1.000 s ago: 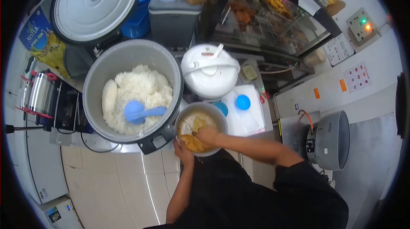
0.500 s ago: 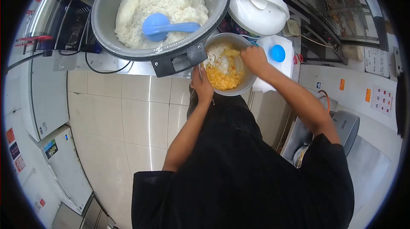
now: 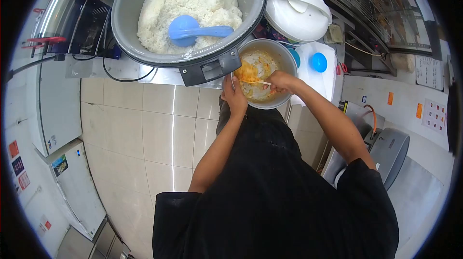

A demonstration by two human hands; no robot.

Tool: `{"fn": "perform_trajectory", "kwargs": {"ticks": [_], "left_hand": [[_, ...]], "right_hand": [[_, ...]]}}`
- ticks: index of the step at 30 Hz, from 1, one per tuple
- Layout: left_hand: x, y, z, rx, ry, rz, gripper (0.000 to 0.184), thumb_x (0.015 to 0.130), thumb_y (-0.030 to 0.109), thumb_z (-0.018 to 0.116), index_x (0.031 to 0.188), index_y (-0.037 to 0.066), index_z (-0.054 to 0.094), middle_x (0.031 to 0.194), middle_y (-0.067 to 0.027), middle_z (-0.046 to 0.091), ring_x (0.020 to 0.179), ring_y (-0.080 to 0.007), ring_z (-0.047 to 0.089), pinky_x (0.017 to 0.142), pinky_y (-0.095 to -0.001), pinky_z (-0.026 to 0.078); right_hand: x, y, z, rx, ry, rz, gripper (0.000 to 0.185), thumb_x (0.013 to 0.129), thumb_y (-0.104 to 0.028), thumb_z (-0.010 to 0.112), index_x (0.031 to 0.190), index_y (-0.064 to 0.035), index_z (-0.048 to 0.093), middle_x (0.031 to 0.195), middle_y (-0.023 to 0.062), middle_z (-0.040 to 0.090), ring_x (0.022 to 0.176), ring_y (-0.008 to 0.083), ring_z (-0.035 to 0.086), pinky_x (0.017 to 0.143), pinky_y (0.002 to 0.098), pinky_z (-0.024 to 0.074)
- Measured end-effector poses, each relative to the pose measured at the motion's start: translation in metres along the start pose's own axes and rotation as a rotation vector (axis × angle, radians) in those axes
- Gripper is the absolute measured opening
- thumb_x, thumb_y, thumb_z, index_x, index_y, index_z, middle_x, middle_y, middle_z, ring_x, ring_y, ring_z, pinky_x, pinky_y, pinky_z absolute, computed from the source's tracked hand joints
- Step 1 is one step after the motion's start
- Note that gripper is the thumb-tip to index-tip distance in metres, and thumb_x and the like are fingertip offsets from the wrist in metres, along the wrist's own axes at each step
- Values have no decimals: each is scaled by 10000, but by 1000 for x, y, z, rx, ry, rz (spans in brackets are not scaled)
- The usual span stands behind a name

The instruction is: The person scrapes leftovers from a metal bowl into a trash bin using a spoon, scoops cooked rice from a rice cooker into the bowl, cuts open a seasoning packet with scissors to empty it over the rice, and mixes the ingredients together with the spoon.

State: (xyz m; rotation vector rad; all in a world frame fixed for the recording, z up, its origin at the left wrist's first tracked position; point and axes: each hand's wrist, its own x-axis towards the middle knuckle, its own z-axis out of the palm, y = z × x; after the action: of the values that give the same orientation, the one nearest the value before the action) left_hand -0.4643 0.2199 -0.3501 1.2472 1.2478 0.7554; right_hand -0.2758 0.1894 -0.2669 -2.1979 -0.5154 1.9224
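Note:
A round metal bowl [image 3: 289,68] sits at the counter's front edge, holding an orange-yellow food mixture [image 3: 247,71] gathered at its left side. My left hand [image 3: 235,96] grips the bowl's left rim, fingers on the outside wall. Inside the bowl, my right hand [image 3: 282,82] is closed around the handle of a pale spoon [image 3: 260,83]; its head is buried in the mixture. Just behind the bowl stands a large rice cooker pot [image 3: 126,22] of white rice [image 3: 207,0], with a blue rice paddle [image 3: 185,31] lying on the rice.
To the right is a white lidded cooker [image 3: 299,15]. A blue round cap [image 3: 318,62] rests on white paper [image 3: 316,79] beside the bowl. A black cable [image 3: 120,80] hangs over the counter at left. A glass display case [image 3: 381,13] stands at the back right.
My right hand has moved down and left inside the bowl. The mixture has shifted from the bowl's front to its left side, baring the bottom. My left hand keeps its hold on the rim.

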Motion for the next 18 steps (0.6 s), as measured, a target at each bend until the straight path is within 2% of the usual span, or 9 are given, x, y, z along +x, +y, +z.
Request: {"fn": "perform_trajectory", "kwargs": {"ticks": [3,6,8,10,12,15,18], "left_hand": [[0,2,0,-4,-11,17,484,1033,369,385,1342,12,494,1403,-170,478,1312,-289,418,1060,-423,192],[1,2,-2,10,-13,0,485,1033,373,384,1350,21,488,1401,-170,481,1312,-286,419,1055,-421,201],[0,4,-1,23,-14,-25,487,1033,375,383,1357,26,483,1398,-168,484,1313,-283,419,1055,-422,206],[1,1,0,6,-11,2,487,1033,375,385,1358,26,482,1397,-167,487,1313,-283,420,1055,-420,206],[2,-2,-1,7,-8,5,489,1033,377,384,1360,27,482,1396,-164,489,1313,-281,420,1056,-418,205],[2,-3,-1,21,-22,6,491,1033,380,381,1363,31,482,1395,-160,492,1314,-280,420,1057,-415,202],[0,-2,0,20,-6,21,489,1036,376,377,1367,31,480,1392,-164,493,1311,-283,423,1059,-416,204]], "right_hand": [[-18,0,-5,-127,-3,-13,230,867,-118,530,945,43,675,599,61,498,431,133,427,378,340,326],[-12,4,-9,-190,196,-138,214,857,-106,538,959,15,682,624,79,536,444,144,462,391,313,349],[40,24,-12,-552,400,-378,202,842,-93,547,952,6,684,646,114,576,471,188,529,419,333,405],[63,26,-3,-741,419,-413,192,827,-91,559,939,6,681,671,149,609,515,237,591,463,362,460],[79,17,24,-753,239,-242,186,812,-98,574,920,17,674,700,183,638,576,290,647,522,400,514],[30,-1,19,-326,79,-130,177,773,-99,604,882,28,661,736,214,651,630,309,671,590,452,538],[64,33,-24,-676,348,-512,205,797,-143,573,780,16,701,709,210,663,627,304,669,543,431,514]]}}
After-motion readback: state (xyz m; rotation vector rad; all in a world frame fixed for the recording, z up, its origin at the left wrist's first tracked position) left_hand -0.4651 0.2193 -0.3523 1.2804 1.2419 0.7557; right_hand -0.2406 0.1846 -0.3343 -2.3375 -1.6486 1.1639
